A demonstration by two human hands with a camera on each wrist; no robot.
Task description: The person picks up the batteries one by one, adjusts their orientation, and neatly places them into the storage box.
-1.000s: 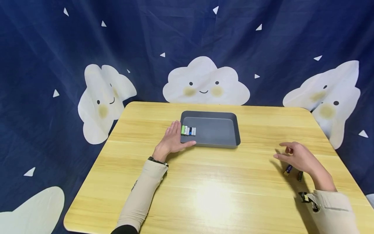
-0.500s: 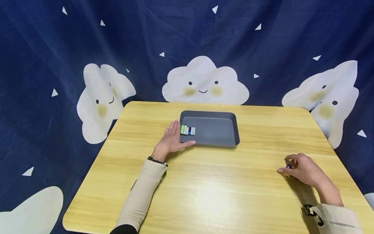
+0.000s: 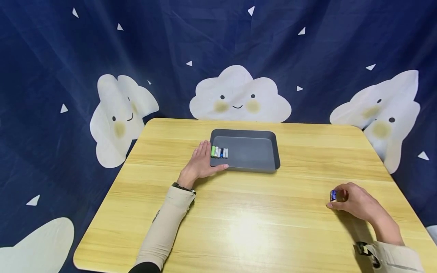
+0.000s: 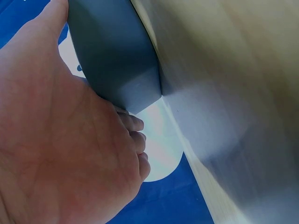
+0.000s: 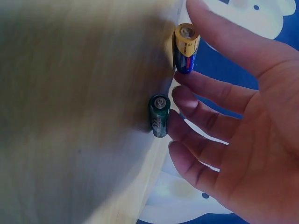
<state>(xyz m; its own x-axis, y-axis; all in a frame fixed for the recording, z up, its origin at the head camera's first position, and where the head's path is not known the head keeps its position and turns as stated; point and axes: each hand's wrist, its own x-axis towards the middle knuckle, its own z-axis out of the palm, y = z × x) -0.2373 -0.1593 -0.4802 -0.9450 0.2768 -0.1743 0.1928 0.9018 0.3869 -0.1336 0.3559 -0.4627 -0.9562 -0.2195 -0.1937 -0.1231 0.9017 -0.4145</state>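
My left hand (image 3: 199, 163) rests against the near left corner of a dark grey tray (image 3: 254, 151). Its fingers lie straight along the left side and the thumb lies along the front edge. In the tray, several batteries (image 3: 219, 152), one of them green, stand side by side at the left. At the table's right, my right hand (image 3: 356, 201) pinches a blue and gold battery (image 5: 186, 49) between thumb and index finger, low over the wood. A dark green battery (image 5: 160, 116) lies near the other fingertips in the right wrist view; the hand hides it in the head view.
The light wooden table (image 3: 191, 235) has rounded corners. Behind it hangs a dark blue curtain (image 3: 170, 38) with white clouds and small triangles. Bare tabletop lies between the tray and my right hand.
My right hand has come down over the batteries at the right and taken the blue and gold one between thumb and index finger, turning it. My left hand stays at the tray.
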